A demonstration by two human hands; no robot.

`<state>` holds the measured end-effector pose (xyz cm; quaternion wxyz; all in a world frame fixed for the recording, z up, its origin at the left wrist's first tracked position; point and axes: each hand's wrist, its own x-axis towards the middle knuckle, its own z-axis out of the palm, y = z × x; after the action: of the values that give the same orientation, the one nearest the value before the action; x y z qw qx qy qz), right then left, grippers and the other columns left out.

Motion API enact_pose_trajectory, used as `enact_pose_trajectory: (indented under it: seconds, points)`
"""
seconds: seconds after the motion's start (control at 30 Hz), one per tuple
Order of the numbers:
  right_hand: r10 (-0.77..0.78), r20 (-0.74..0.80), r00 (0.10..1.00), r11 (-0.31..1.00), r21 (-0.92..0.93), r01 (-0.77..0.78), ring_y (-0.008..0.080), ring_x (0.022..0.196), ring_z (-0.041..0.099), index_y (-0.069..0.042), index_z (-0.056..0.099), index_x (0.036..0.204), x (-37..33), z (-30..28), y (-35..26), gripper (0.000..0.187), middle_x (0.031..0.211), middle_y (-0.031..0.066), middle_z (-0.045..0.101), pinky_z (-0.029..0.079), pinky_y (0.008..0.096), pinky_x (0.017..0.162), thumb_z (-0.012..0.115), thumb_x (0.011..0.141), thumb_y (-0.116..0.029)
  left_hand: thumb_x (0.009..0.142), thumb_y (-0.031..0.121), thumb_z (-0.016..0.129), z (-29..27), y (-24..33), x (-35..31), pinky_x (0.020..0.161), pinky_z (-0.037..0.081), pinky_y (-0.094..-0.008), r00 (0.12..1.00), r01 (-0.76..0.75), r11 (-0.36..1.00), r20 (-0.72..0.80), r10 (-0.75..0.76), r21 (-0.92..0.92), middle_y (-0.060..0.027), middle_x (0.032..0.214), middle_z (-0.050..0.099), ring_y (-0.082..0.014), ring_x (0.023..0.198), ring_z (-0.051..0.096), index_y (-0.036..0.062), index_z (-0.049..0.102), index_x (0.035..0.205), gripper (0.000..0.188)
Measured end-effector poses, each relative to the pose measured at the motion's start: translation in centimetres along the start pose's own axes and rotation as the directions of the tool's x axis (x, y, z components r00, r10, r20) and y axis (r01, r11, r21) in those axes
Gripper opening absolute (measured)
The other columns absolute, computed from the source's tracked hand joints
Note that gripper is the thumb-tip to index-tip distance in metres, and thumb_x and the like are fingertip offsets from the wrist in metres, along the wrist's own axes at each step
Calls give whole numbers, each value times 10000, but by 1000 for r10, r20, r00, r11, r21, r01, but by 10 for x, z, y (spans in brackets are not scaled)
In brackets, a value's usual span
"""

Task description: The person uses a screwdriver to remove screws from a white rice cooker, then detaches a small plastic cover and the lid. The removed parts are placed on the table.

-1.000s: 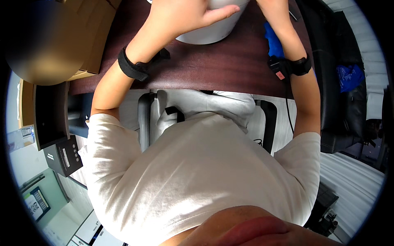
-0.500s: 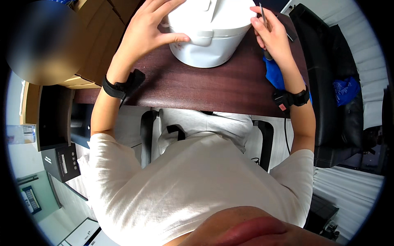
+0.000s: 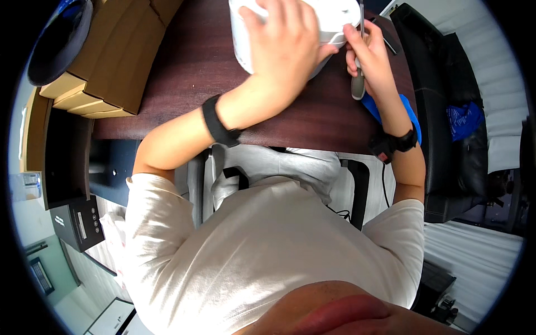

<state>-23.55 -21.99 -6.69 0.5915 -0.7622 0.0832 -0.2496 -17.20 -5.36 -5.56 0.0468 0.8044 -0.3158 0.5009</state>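
Observation:
A white, round, lidded pot like a small rice cooker [image 3: 241, 42] stands on the dark wooden table, cut off by the upper edge of the picture. My left hand [image 3: 287, 53] reaches across its front and grips it over the lid, the thumb stretched toward the right; it hides much of the lid and front wall. Just right of the pot, my right hand [image 3: 373, 53] is closed around a slim metal tool [image 3: 358, 86] with a grey handle. The tool is upright, its thin metal end pointing away from me beside the rim. I cannot tell whether that end touches the pot.
Brown cardboard boxes [image 3: 120, 67] are stacked at the table's left. A blue cloth [image 3: 410, 111] lies under my right wrist, and a dark flat object [image 3: 388, 40] lies beyond that hand. A black sofa [image 3: 446, 100] stands to the right. Dark table surface [image 3: 190, 84] shows on the left.
My left hand has swung right, from the pot's left side to across its front and lid. The pot appears turned. My right hand still holds the tool, whose grey handle shows more now.

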Motion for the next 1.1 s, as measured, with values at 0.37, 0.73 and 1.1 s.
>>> enact_pose_trajectory:
  seconds: [0.37,0.73,1.1]
  points:
    - [110,145,983,986,110,-127,40,534,443,-55,509,1117,71,-43,23,453,837,5,476,313,185,405,572,928,-462,749,516,670,16,17,23,849,392,-460,981,-191,957,-12,193,-217,-189,997,625,-312,1030,529,39,574,1113,608]
    - [247,116,962,969,2,-249,34,471,423,-36,508,1098,-2,-28,10,292,771,-1,483,330,188,382,528,975,-300,704,460,768,62,-80,57,1014,430,-409,909,-228,631,70,411,-742,-163,1303,546,-327,1200,520,144,604,1268,667]
    - [212,192,958,964,118,-237,43,463,408,-19,540,976,3,-32,7,304,652,-22,460,331,198,393,481,996,-316,751,559,681,30,-17,42,824,475,-396,969,-238,871,-42,244,-430,-144,1021,660,-285,958,644,83,653,1133,611]
